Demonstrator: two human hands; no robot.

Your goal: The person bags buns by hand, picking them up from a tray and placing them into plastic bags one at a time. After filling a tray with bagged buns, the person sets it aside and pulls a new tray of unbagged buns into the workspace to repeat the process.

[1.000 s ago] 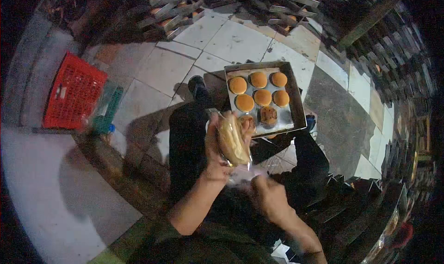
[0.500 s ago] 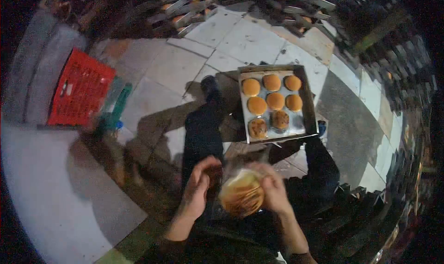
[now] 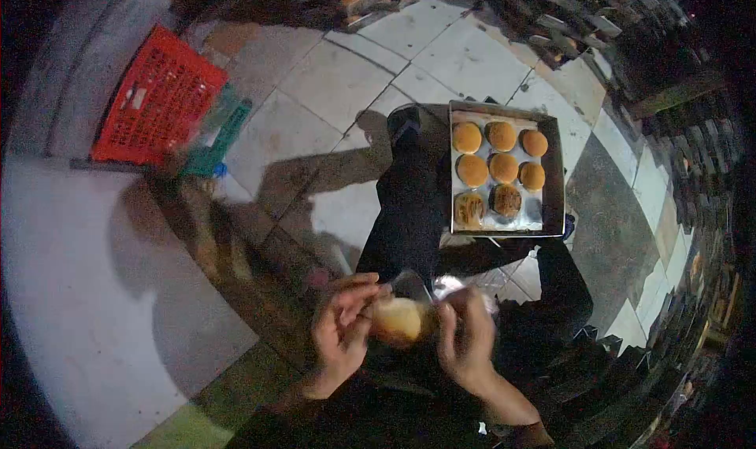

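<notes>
Both my hands hold a round golden bun (image 3: 398, 320) wrapped in a clear plastic bag, close to my body. My left hand (image 3: 340, 332) grips its left side and my right hand (image 3: 466, 340) pinches the plastic on its right side. Beyond my knees a metal baking tray (image 3: 553, 173) rests on my lap or the floor edge, carrying several more round buns (image 3: 502, 166), two of the nearer ones darker on top. My dark trouser legs (image 3: 409, 205) run beneath the tray.
A red plastic crate (image 3: 157, 99) sits at the upper left with a green object (image 3: 219, 138) beside it. The floor is pale tiles (image 3: 331, 95). Stacks of metal trays (image 3: 669, 134) line the back and right side. A grey surface (image 3: 71, 276) lies at left.
The wrapped bun came down from in front of the tray, where my left hand held it up, to my lap. My right hand joined it. The view shifted left.
</notes>
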